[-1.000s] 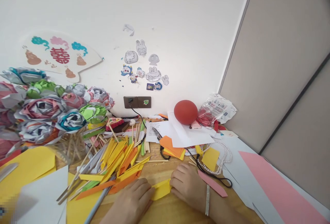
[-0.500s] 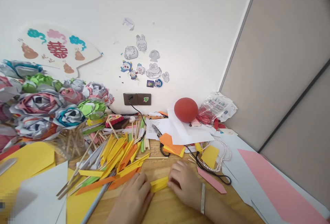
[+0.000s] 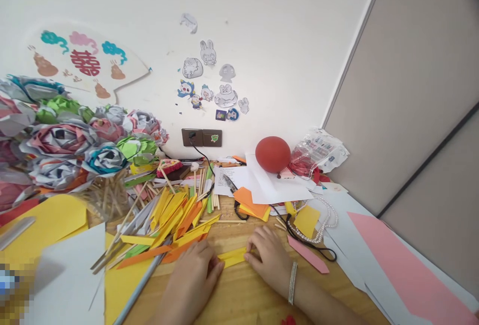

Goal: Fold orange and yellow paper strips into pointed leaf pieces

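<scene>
A folded strip of yellow paper [image 3: 232, 257] stretches between my two hands, low over the wooden tabletop. My left hand [image 3: 196, 270] pinches its left end, fingers curled around it. At the other end my right hand [image 3: 265, 254], with a silvery bracelet at the wrist, grips the strip between thumb and fingers. Just beyond my left hand lies a heap of folded yellow and orange paper strips [image 3: 177, 222]. A pink paper strip [image 3: 309, 255] rests to the right of my right hand.
Paper flowers [image 3: 63, 140] on sticks crowd the left. Scissors [image 3: 229, 183] lie partly under orange paper [image 3: 250, 202]. A red balloon [image 3: 273, 154] sits at the back on white sheets. Pearl beads [image 3: 329, 215] and a black cord [image 3: 318, 248] lie right, beside stacked sheets [image 3: 346, 257].
The view has tilted slightly, so the scene sits higher. The yellow strip now shows flatter and wider between my hands, and a small red thing appears at the bottom edge.
</scene>
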`<action>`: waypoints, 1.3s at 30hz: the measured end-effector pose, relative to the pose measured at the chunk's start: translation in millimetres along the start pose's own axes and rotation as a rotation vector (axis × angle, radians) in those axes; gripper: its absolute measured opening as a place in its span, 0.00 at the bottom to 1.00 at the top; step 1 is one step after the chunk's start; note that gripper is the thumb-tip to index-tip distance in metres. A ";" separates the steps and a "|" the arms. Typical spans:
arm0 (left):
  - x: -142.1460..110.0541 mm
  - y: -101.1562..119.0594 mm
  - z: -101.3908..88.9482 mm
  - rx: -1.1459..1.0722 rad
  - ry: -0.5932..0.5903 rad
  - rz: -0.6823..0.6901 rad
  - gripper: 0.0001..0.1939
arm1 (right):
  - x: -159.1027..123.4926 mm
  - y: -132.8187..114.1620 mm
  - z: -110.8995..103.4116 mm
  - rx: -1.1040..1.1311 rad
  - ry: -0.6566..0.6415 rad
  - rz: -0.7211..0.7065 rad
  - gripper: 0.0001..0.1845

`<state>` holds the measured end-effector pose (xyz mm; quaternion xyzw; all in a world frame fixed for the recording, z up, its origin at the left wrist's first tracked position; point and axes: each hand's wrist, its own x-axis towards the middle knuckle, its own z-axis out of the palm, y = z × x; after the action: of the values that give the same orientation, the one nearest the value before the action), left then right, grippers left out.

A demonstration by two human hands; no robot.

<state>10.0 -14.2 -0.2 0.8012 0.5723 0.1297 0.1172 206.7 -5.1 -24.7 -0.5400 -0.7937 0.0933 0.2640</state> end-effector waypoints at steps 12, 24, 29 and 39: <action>2.4 -1.9 -0.2 -0.017 -0.007 0.007 0.06 | -2.8 -0.7 -5.0 -0.171 0.028 -0.455 0.05; 2.5 -4.1 -0.6 -0.019 0.004 0.042 0.07 | -1.1 21.2 -39.0 -0.079 -0.092 -0.448 0.16; 0.9 -8.4 3.8 -0.007 0.037 0.077 0.04 | -2.4 15.5 -40.0 0.023 -0.025 -0.410 0.18; -0.9 -14.1 15.3 0.272 0.257 0.524 0.06 | 2.6 3.2 -17.7 -0.334 -0.059 -0.599 0.10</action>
<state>2.5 -11.2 -19.3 0.9067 0.3685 0.1780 -0.1018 217.7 -3.9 -10.3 -0.3156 -0.9287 -0.1038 0.1646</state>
